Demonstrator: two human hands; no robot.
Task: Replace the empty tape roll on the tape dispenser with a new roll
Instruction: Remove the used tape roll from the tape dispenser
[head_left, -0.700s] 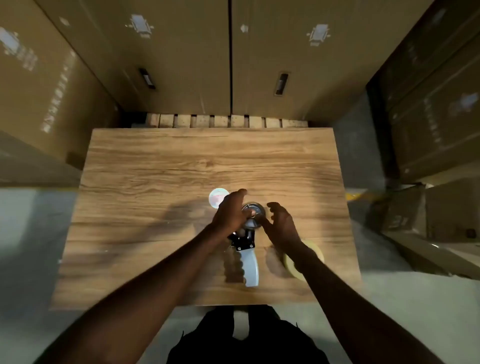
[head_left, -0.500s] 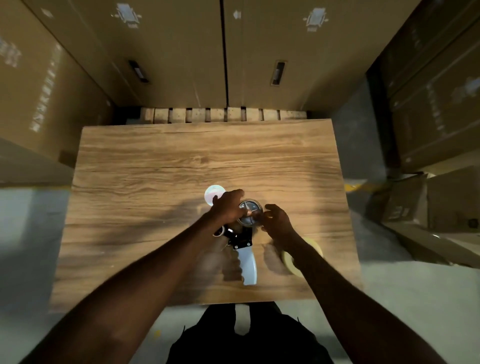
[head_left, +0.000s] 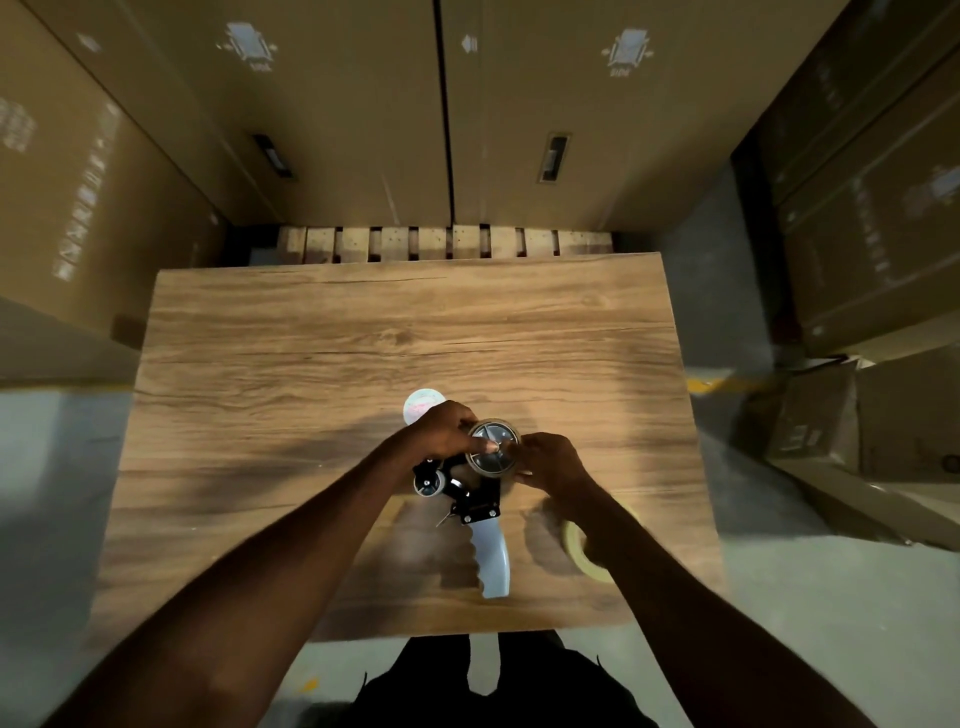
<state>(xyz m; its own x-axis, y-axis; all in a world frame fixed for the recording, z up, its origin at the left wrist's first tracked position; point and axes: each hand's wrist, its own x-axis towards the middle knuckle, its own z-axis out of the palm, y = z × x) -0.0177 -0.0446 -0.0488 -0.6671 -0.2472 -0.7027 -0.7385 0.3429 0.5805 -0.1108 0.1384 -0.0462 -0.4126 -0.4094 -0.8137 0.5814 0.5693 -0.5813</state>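
The tape dispenser (head_left: 480, 506) lies flat on the wooden table (head_left: 311, 364), black metal frame toward the middle, pale blue handle pointing at me. The empty roll (head_left: 493, 448) sits on its hub as a thin ring. My left hand (head_left: 441, 434) rests on the dispenser's left side with the thumb pressed on the hub's centre. My right hand (head_left: 550, 462) pinches the ring's right edge. A new tan tape roll (head_left: 584, 551) lies flat on the table under my right forearm, partly hidden.
A small round white disc (head_left: 423, 405) lies on the table just beyond my left hand. Tall cardboard boxes (head_left: 363, 130) stand behind and on both sides. A pallet edge (head_left: 447, 241) shows behind the table. Smaller boxes (head_left: 831, 426) sit on the floor at right.
My right hand has closed in from the right and now grips the ring's edge. My left thumb has settled on the hub centre. The dispenser stays where it was.
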